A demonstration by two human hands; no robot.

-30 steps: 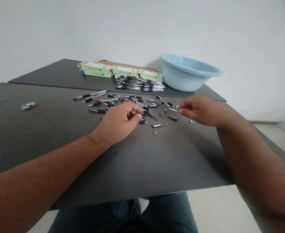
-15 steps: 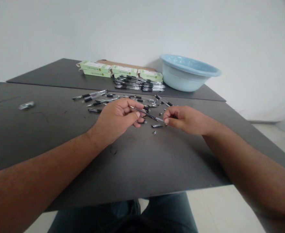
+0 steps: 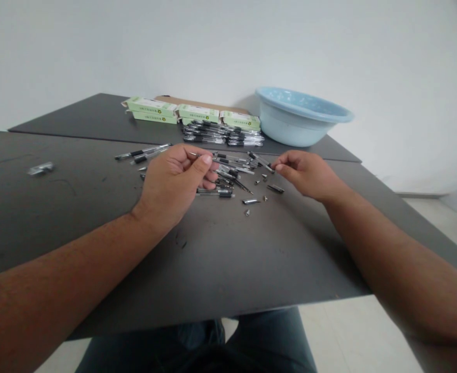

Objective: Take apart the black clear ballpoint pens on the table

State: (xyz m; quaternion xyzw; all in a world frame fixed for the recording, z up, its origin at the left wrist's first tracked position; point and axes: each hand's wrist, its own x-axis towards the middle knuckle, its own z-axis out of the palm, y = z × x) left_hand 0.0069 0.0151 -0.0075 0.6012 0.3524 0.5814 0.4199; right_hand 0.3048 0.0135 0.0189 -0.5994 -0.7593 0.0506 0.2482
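Note:
My left hand [image 3: 177, 173] is closed in a pinch on a thin pen refill [image 3: 193, 154], whose metal tip pokes out past the thumb. The refill's other end is hard to separate from the pens behind it. My right hand [image 3: 304, 173] has thumb and forefinger closed at the near end of a black-gripped clear pen [image 3: 260, 161] lying on the table. Between the hands lie a black pen cap [image 3: 275, 189], another cap [image 3: 251, 201] and several small metal cone tips [image 3: 247, 212]. A loose heap of pens and pen parts [image 3: 232, 173] sits partly behind my left hand.
Farther back are a stack of assembled pens [image 3: 205, 139], green-and-white boxes [image 3: 154, 111] and a light blue basin [image 3: 290, 124]. A small clear packet-like bundle [image 3: 41, 169] lies at the left on the dark table [image 3: 220, 269]. A seam crosses the tabletop.
My left hand has moved left and slightly away with the refill. The right hand has shifted up and right to the pen's end, and a metal tip and black cap now show below it.

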